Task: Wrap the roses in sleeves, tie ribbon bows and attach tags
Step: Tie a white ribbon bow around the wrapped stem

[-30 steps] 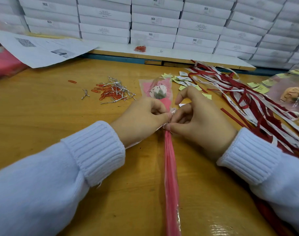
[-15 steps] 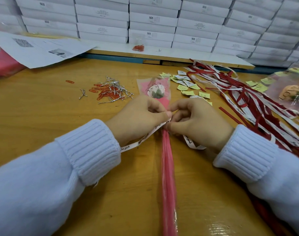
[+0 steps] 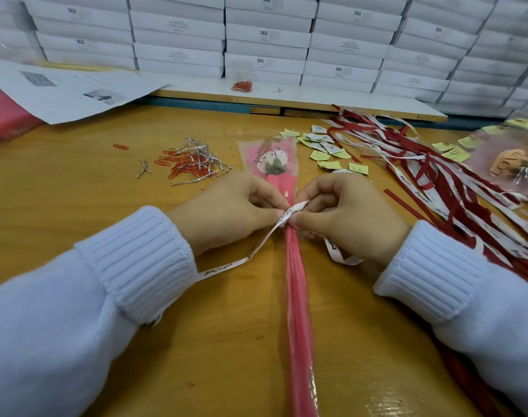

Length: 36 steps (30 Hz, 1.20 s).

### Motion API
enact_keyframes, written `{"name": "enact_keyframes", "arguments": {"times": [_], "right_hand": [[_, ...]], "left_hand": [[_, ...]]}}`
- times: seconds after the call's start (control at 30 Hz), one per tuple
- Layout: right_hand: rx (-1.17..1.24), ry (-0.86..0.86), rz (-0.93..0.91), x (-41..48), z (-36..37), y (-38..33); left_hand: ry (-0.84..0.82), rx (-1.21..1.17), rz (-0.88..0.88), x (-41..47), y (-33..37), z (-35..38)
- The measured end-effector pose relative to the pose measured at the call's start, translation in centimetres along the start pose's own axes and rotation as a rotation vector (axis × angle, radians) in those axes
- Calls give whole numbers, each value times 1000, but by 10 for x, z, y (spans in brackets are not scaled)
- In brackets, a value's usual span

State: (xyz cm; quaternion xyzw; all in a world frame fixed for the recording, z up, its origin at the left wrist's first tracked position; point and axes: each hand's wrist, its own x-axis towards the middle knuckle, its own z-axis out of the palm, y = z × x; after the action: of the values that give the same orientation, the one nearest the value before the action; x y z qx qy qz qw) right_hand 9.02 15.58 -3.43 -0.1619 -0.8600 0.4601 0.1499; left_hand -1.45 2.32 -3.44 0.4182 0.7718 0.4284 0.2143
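A rose in a pink and clear sleeve lies lengthwise on the wooden table, its bloom pointing away from me. A white printed ribbon crosses the sleeve's neck. My left hand and my right hand meet over the neck, and each pinches the ribbon there. One ribbon tail runs out to the left under my left wrist. The other tail curls below my right hand.
Red paper clips and silver twist ties lie at the left. Yellow and white tags and a heap of red and white ribbons lie at the right, beside another wrapped rose. White boxes are stacked behind.
The ribbon has come into sight across the sleeve's neck, with its tails drawn out to both sides. My right fingers have curled in closer to my left hand.
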Motion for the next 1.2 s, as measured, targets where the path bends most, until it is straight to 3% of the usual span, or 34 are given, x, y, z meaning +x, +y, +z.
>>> {"name": "enact_keyframes", "arguments": {"times": [0.2,0.5,0.7,0.93,1.2], "right_hand": [[-19,-1,-5,-1,-1,-2],[4,-41,25,-2,-4,-3],[277,-40,171,1,-6,-4],[262,-36,187,1,-6,-1],[465,-24,243,1,-7,-2]], "left_hand": [[-54,-43,21,-3,0,-3],[22,61,29,2,0,0],[22,183,62,4,-4,2],[17,167,62,4,-3,3],[99,84,58,2,-2,4]]}}
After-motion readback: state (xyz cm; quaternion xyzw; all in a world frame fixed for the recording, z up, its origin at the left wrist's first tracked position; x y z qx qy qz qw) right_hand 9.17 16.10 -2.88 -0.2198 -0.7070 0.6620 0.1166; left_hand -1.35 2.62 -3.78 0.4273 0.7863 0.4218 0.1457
